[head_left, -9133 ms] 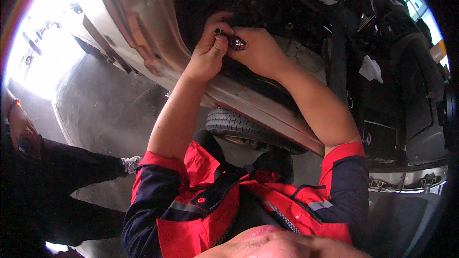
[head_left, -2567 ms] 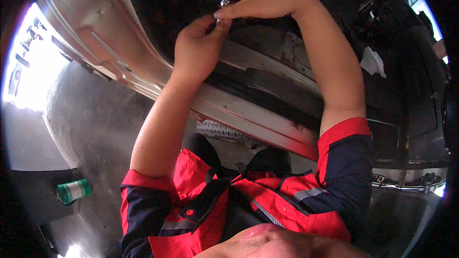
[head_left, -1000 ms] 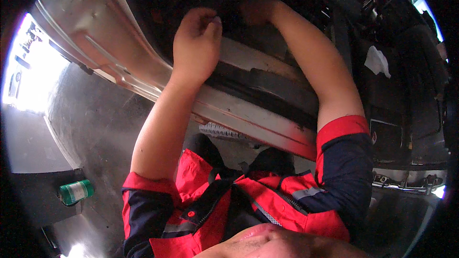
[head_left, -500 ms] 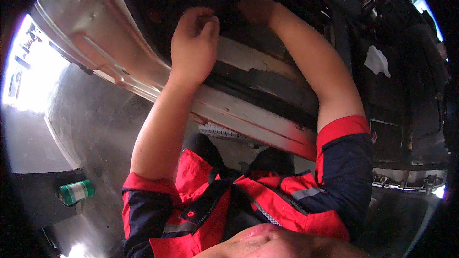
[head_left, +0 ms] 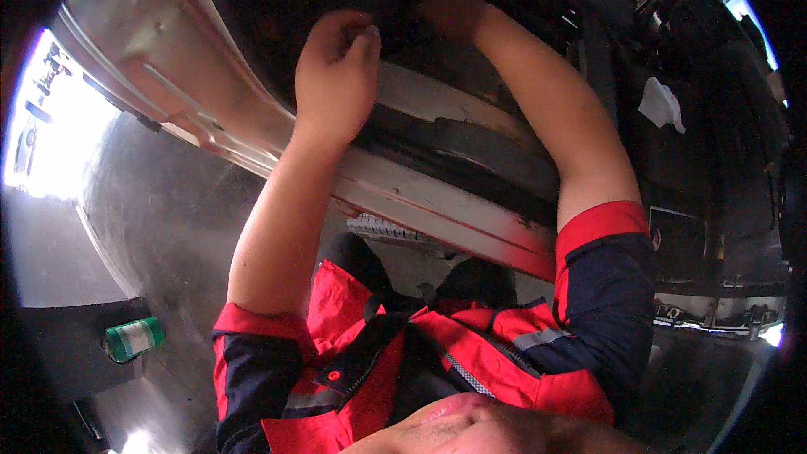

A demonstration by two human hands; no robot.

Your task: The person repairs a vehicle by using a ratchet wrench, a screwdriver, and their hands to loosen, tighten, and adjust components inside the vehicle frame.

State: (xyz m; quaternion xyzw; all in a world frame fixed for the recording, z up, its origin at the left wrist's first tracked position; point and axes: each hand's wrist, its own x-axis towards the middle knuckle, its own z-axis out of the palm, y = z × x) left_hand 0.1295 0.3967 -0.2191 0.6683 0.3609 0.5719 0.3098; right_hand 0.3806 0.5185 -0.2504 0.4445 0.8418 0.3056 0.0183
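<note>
My left hand is raised above a car's light metal sill, fingers curled in at the edge of the dark interior; whatever they may hold is hidden. Farther right and deeper inside, my right hand is in shadow, its fingertips lost among dark parts, so I cannot tell what it touches. The bare metal door frame curves down to the left of both hands, and a dull inner panel lies behind the left one.
A tire shows under the sill. A green cylindrical container lies at lower left on a dark surface. A crumpled white paper or cloth is on black trim at right. A bright opening is at far left.
The shiny tool seen between my fingers earlier is out of sight. My right hand has withdrawn deeper into shadow; my left has shifted slightly left. The other person at left is gone from view.
</note>
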